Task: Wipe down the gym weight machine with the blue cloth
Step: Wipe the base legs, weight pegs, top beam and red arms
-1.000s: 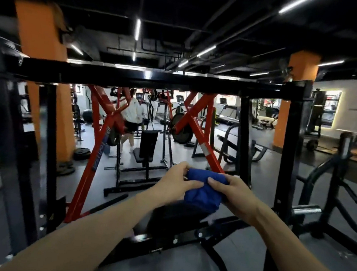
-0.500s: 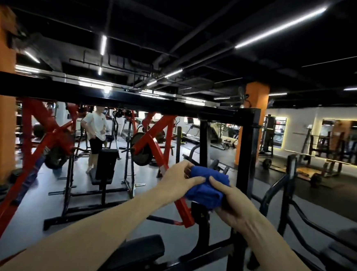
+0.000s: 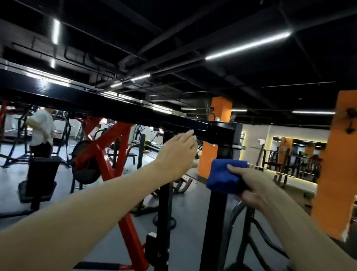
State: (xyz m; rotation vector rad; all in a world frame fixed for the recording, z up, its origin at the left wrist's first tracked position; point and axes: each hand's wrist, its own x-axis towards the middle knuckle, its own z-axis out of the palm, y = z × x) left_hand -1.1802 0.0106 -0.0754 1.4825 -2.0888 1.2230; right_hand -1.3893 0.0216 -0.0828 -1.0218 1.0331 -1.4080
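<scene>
The weight machine is a black steel frame: a top crossbar [image 3: 132, 108] runs from the left to a corner joint on a right upright post [image 3: 216, 224]. My right hand [image 3: 252, 184] grips the folded blue cloth [image 3: 223, 175], held in front of that post just below the corner. My left hand [image 3: 177, 154] is raised with relaxed fingers, its fingertips close under the crossbar near the corner; contact is unclear. It holds nothing.
A red plate-loaded machine [image 3: 108, 151] stands behind the frame, with a person in a white shirt [image 3: 41, 128] at far left. Orange pillars [image 3: 342, 159] rise at the right and centre. A second black upright [image 3: 163, 219] and curved black rails [image 3: 260, 227] stand close by.
My left hand has let go of the cloth and risen toward the crossbar. My right hand now holds the cloth alone, moved right in front of the post. The view has turned right and up.
</scene>
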